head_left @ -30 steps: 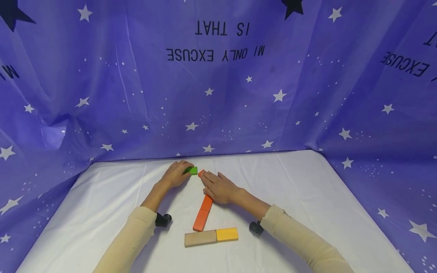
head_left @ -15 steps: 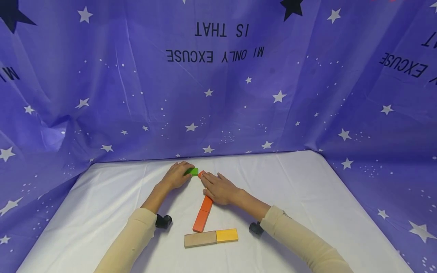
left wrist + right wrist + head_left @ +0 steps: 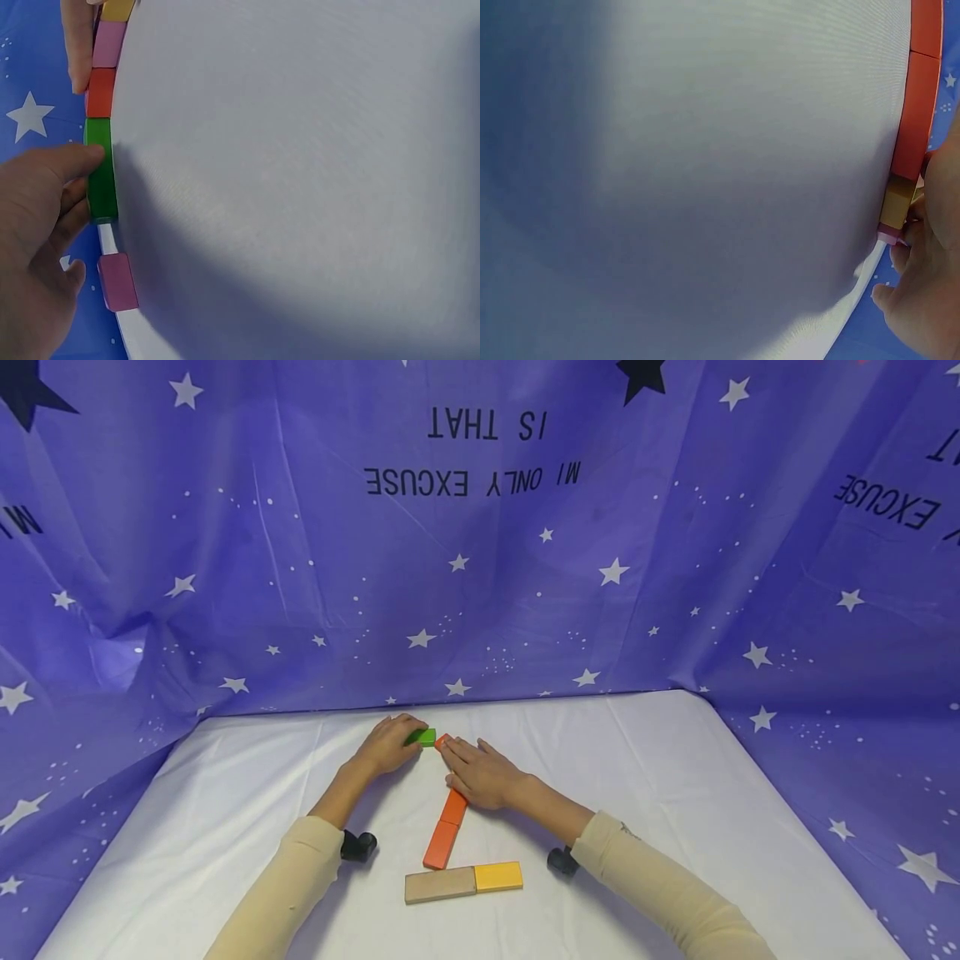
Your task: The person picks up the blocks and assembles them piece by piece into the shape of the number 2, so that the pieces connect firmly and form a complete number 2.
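At the far side of the white table, my left hand (image 3: 386, 746) pinches a green block (image 3: 426, 737). In the left wrist view, the green block's end meets a small red block (image 3: 100, 93), with a pink block (image 3: 109, 44) beyond that. My right hand (image 3: 483, 775) lies over this row with fingers extended, fingertips at the red block. It mostly hides the row's middle in the head view. The right wrist view shows a yellow block (image 3: 898, 202) beside its fingers. Two orange-red blocks (image 3: 453, 806) continue the row toward me. A second pink block (image 3: 118, 282) sits near my left hand.
Closer to me, a plain wooden block (image 3: 440, 885) and a yellow block (image 3: 498, 877) lie end to end, crosswise to the row. A purple star-printed curtain (image 3: 480, 610) stands behind the white-covered table (image 3: 675, 793). Black wrist devices (image 3: 358, 846) sit under both sleeves.
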A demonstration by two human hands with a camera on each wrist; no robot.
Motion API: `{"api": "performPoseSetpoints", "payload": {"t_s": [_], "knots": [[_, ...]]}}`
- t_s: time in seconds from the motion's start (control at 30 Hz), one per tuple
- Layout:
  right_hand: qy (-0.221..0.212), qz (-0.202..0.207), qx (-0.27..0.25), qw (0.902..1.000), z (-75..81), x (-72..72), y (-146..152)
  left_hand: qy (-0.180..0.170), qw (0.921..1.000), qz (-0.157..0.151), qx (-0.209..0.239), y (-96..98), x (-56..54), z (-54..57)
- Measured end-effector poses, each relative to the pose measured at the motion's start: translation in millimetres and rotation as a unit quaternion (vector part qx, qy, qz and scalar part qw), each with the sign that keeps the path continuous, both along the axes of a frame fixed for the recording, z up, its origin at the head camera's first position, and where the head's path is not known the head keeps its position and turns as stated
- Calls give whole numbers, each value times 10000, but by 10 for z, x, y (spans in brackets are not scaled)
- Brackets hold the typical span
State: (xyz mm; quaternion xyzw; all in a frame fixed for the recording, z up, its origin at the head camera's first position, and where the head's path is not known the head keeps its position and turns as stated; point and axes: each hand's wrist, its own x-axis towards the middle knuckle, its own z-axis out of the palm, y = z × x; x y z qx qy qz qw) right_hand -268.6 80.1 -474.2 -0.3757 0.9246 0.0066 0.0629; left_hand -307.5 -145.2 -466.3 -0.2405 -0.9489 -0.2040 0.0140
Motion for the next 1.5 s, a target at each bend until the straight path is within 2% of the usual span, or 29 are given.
{"api": "performPoseSetpoints", "payload": {"t_s": [0.17,0.37,0.53,0.63,0.9,1.07,1.5], "knots": [[-14,1,-29,10000,-10,-6,0,-81,9999,-24,142,-45,33,54],[-13,22,-15,10000,0,-8,3,-86,9982,9,588,-173,64,91],[20,55,-88,9999,1,-11,7,-2,9955,10,946,-336,76,67],[2,58,-129,9999,-1,-13,11,-72,9944,68,1051,-441,84,42],[-54,44,-192,9998,1,-12,16,-229,9941,148,1053,-640,106,-41],[-135,-26,-156,9998,7,-14,10,-255,9940,212,1047,-672,129,-64],[-118,-7,-247,9996,25,9,2,-144,9949,356,930,-578,142,-50]]}}
